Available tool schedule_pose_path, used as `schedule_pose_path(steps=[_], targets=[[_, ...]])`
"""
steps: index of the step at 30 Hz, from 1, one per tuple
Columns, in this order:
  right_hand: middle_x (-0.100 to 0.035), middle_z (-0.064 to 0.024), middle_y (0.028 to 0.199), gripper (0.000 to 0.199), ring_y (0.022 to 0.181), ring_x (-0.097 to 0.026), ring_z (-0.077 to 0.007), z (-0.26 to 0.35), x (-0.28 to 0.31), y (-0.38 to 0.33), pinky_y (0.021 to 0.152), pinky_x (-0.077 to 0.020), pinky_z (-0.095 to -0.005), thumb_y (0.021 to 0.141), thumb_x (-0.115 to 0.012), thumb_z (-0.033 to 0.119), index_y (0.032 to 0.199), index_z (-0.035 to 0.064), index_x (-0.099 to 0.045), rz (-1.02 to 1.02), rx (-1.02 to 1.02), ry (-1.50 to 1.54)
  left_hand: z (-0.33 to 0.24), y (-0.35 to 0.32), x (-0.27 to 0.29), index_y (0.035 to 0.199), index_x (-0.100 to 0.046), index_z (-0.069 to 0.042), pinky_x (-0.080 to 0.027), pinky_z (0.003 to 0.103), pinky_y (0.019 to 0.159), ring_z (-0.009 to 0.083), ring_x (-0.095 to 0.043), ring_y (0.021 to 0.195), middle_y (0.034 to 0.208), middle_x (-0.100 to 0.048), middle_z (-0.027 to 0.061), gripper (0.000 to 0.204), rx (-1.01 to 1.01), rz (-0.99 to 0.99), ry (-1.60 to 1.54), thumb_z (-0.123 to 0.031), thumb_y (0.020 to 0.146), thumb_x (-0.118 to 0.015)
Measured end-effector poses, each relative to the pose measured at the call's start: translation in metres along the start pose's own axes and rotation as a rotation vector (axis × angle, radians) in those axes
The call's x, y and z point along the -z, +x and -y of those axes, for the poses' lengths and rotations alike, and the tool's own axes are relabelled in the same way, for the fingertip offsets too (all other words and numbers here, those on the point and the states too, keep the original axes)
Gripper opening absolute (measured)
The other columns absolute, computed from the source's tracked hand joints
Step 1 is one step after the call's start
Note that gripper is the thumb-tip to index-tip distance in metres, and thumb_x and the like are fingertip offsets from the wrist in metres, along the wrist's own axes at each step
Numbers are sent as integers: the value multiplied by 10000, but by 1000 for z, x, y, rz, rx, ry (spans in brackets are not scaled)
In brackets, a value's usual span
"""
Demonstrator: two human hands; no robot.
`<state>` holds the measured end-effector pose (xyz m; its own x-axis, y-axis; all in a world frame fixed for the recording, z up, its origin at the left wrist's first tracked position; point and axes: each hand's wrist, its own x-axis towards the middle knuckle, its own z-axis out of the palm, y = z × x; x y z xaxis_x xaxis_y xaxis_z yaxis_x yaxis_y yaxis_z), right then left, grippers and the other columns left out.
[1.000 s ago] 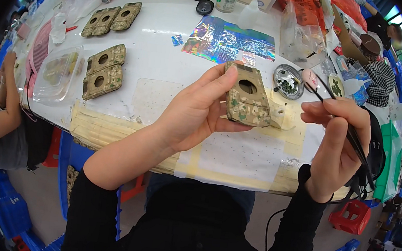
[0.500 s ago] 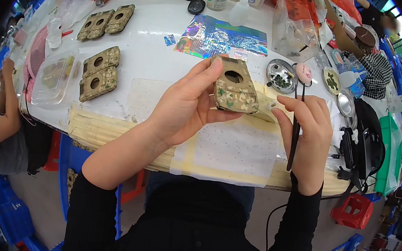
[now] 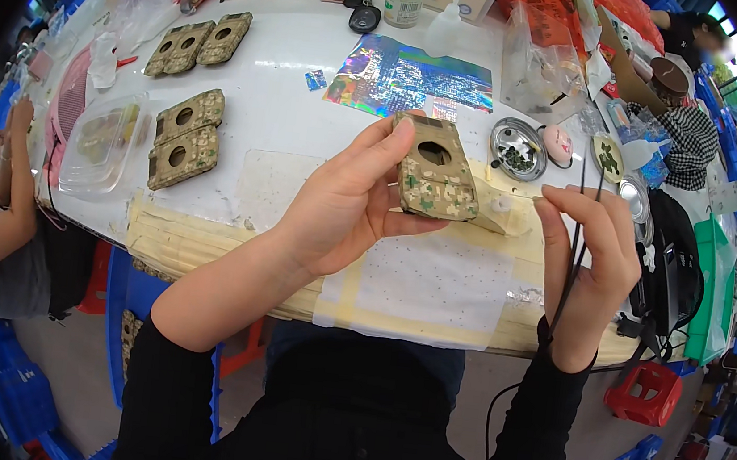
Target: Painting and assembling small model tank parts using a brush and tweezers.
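My left hand [image 3: 346,183] is closed around a camouflage-patterned toy tank hull [image 3: 438,188]. The hull is tilted so that the round hole in its top faces up. My right hand [image 3: 594,263] is to the right, apart from the hull, with black tweezers [image 3: 574,261] held in it, tips pointing up and away. Its thumb and index finger are bent close to each other; whether anything small is between them I cannot make out. Beyond the hands, a round metal dish [image 3: 533,164] holds small dark green pieces. A small whitish piece [image 3: 501,205] lies on the yellowish surface between the hands.
More camouflage hulls [image 3: 185,139] stand at the left, near a clear plastic box [image 3: 99,148]. A shiny holographic sheet [image 3: 376,69] lies beyond my hands. White paper with dark specks [image 3: 417,280] covers the near edge. A black bag [image 3: 675,262] and green tray [image 3: 711,284] are at right.
My right hand has moved right, away from the hull, and the tweezers in it now lean more. My left hand still holds the hull in nearly the same place.
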<state>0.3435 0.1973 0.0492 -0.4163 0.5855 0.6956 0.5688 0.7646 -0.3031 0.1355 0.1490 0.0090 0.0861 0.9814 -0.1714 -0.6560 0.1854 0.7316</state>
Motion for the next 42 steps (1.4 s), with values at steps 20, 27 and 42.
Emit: schedule_pose_path(steps=[20, 27, 42], targets=[[-622, -111, 893, 80, 795, -620, -136, 15, -31, 2, 736, -500, -235, 927, -564, 3, 992, -42, -550, 37, -226, 867, 2, -2, -1, 1380, -363, -98, -582, 336, 850, 262, -610, 1111, 1247, -564, 152, 476, 20, 46, -10, -410, 1025, -303], [-619, -110, 884, 70, 798, -621, -134, 14, -32, 1, 728, -501, -235, 920, -566, -11, 983, -41, -557, 49, -215, 842, 1, -3, -2, 1376, -367, -101, -587, 329, 838, 257, -618, 1098, 1238, -570, 144, 467, 11, 35, -11, -403, 1026, -302], [-626, -99, 864, 64, 763, -605, -123, 13, -32, 2, 702, -483, -226, 905, -587, -15, 966, -31, -574, 33, -177, 779, 1, -3, -2, 1383, -363, -108, -589, 333, 834, 247, -619, 1097, 1247, -561, 135, 466, 13, 44, -9, -402, 1026, -305]])
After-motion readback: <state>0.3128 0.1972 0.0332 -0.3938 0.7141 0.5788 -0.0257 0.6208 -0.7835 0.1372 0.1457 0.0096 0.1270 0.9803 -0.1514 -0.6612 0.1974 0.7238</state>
